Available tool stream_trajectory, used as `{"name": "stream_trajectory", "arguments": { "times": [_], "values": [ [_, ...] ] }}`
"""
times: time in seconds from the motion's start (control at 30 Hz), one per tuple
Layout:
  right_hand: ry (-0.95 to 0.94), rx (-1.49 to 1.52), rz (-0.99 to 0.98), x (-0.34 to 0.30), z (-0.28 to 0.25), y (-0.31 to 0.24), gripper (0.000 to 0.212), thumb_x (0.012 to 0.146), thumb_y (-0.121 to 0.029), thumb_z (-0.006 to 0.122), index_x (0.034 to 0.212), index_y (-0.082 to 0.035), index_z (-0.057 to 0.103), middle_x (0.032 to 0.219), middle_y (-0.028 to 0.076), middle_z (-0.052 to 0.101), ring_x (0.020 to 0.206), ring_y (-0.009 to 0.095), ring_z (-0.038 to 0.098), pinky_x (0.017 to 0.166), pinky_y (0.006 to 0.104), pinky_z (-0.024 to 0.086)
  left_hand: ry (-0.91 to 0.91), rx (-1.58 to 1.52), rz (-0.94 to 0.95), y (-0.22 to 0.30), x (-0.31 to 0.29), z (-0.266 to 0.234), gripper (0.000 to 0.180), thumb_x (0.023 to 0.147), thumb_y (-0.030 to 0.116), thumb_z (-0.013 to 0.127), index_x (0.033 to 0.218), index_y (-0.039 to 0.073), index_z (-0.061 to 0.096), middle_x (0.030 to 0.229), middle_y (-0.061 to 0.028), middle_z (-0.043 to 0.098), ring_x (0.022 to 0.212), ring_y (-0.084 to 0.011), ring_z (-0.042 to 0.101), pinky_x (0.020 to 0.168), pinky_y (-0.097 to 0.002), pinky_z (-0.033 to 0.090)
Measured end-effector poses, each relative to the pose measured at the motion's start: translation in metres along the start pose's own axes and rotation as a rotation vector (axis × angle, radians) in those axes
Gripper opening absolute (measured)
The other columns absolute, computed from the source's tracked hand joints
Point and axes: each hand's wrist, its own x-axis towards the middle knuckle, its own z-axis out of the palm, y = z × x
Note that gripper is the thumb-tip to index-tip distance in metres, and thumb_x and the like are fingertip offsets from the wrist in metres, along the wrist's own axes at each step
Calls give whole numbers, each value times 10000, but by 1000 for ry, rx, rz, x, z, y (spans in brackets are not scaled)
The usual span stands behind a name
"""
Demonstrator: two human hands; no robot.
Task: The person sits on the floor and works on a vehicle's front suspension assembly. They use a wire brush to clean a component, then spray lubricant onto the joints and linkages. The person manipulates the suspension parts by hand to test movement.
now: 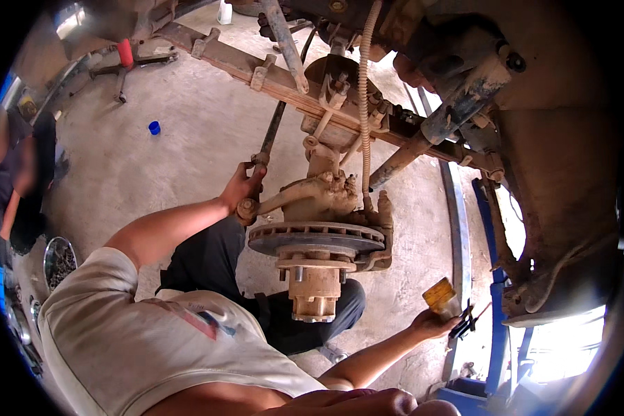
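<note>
My left hand (241, 188) is closed round the end of a dark steering rod (274, 132), beside a rusty ball joint (247, 209). To the right of that joint is a dusty steering knuckle (319, 197), with a brake disc (315, 239) and a wheel hub (315, 291) below it. Out at the lower right, my right hand (433, 324) holds a small yellow object with a pale, see-through-looking lower part (441, 298); its kind is unclear. Black slim pieces (467, 323) show next to those fingers, and I cannot tell whether they are held too.
A leaf spring (291, 90) crosses above the knuckle, near a ribbed hose (365, 104) and a shock absorber (451, 114). A blue lift post (496, 333) stands at right. On the concrete floor lie a blue cap (154, 128) and a bowl of small parts (60, 263). Another person (21, 166) is at far left.
</note>
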Motion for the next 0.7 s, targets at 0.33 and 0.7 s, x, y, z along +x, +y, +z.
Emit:
{"name": "stream_trajectory", "arguments": {
  "times": [0.33,0.7],
  "values": [
    [-917,242,307,-9,212,-55,718,710,-248,714,1328,17,464,1357,218,489,1327,361,412,1140,488,280,21,59,60,-7,6,-4,734,907,456,618,1324,-70,322,727,-80,589,629,-156,572,568,-323,470],
    [-1026,-448,763,24,341,-2,311,733,-147,636,1015,-17,616,946,92,623,867,220,598,788,368,508,-42,16,84,-3,4,-2,713,904,464,617,1299,-57,333,710,-81,594,614,-160,578,564,-321,466]
  ]
}}
